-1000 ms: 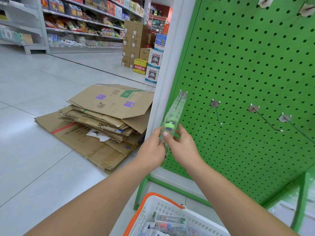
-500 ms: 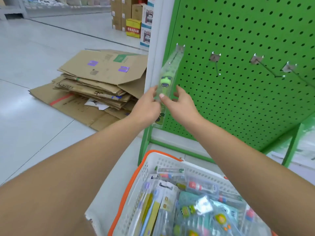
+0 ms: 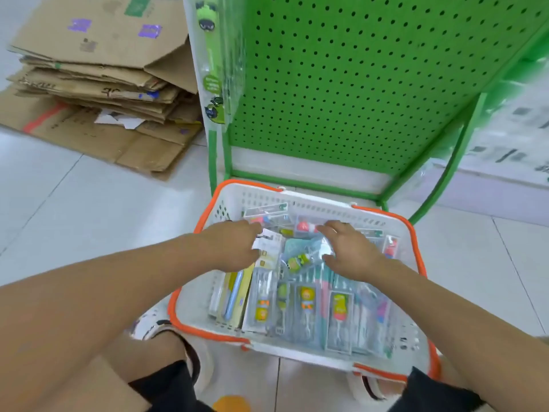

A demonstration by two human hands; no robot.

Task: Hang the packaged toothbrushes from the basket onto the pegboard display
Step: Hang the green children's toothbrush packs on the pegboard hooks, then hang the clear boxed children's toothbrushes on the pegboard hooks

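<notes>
Clear plastic packs of toothbrushes (image 3: 300, 295) fill the white basket (image 3: 416, 292) on the floor, and both hands reach in over them: the left hand (image 3: 234, 248) and right hand (image 3: 347, 251) lie with fingers loosely spread on the top packs, neither grip closed on anything yet. The packs look light, stiff and slick, best pinched by an edge near the hang hole. Beyond, one pack (image 3: 212, 60) already hangs on the green pegboard (image 3: 341, 69).

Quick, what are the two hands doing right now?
Left hand: open, over the packaged toothbrushes in the basket.
Right hand: open, holding nothing.
</notes>
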